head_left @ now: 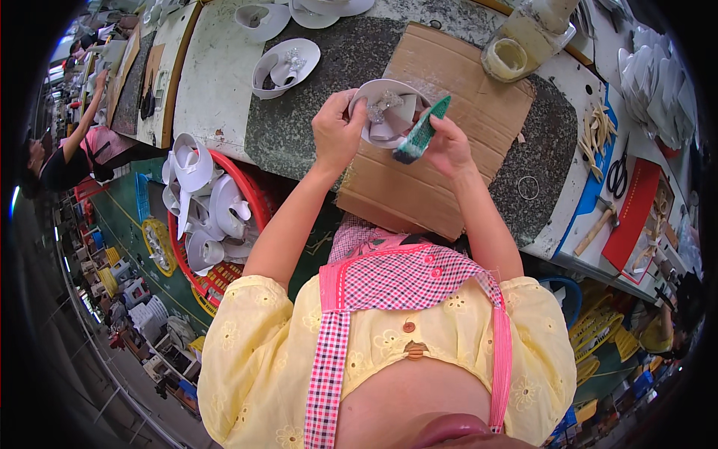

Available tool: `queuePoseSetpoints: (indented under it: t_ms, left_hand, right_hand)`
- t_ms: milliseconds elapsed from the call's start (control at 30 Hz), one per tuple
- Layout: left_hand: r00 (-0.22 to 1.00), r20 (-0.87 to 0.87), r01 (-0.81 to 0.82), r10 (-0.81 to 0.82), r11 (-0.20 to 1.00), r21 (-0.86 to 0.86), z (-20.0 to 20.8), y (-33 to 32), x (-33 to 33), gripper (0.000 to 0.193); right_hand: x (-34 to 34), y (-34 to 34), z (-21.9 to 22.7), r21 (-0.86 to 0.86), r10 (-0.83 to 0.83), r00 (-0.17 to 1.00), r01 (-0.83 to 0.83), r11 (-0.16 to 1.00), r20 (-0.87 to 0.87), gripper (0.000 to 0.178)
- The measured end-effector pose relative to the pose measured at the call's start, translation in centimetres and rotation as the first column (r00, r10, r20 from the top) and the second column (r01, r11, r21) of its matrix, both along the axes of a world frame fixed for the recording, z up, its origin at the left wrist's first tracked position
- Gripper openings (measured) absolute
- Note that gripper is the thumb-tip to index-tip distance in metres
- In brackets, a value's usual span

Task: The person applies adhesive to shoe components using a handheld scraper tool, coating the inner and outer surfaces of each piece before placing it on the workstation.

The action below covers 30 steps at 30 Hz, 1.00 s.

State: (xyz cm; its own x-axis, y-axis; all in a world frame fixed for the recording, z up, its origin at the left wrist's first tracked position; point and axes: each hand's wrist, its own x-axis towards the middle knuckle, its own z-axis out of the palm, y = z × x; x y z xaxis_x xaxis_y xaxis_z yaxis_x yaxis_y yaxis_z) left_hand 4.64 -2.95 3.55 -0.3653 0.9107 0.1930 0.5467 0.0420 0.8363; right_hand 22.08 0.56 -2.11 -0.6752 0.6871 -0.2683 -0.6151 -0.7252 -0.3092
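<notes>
My left hand (pixel 336 129) grips the left rim of a white curved sandal part (pixel 392 135), thumb on the near side. A clear, sparkling ornament sits on the strap inside it. In my right hand (pixel 451 147) is a green brush (pixel 420 133), pinched between thumb and fingers. The brush slants across the right side of the sandal part, its dark end low and left. Whether its bristles touch the part I cannot tell. Both hands are above a brown cardboard sheet (pixel 419 191) on the workbench.
Similar white parts (pixel 288 66) lie at the bench's far left; more fill a red basket (pixel 258 191) on my left. A glue pot (pixel 506 58) stands far right. Rightward are scissors (pixel 618 175), a hammer (pixel 596 227) and a red box (pixel 633 213). Another person (pixel 71 153) works far left.
</notes>
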Motion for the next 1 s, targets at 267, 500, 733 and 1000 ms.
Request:
queuePoseSetpoints:
  t_ms: [267, 500, 733, 1000]
  left_hand:
    - [0.928, -0.221, 0.332, -0.299, 0.934, 0.132, 1.8, -0.8, 0.2, 0.030]
    - [0.770, -0.533, 0.444, -0.352, 0.895, 0.051, 1.4, -1.2, 1.0, 0.046]
    - [0.944, -0.286, 0.210, -0.162, 0.967, 0.145, 1.9, 0.3, 0.7, 0.021]
    - [0.858, -0.427, 0.406, -0.285, 0.887, 0.223, 0.1, 2.1, 3.3, 0.019]
  right_hand:
    - [0.6, -1.0, 1.4, 0.027, -0.009, 0.990, 0.013, 1.000, -0.140, 0.031]
    - [1.3, -0.9, 3.4, 0.057, 0.012, 0.967, 0.002, 0.998, -0.253, 0.026]
    - [3.8, -0.3, 4.3, 0.281, -0.170, 0.953, 0.096, 0.955, 0.253, 0.018]
    - [2.8, 0.5, 1.1, 0.837, -0.869, 0.366, -0.539, 0.094, 0.333, 0.026]
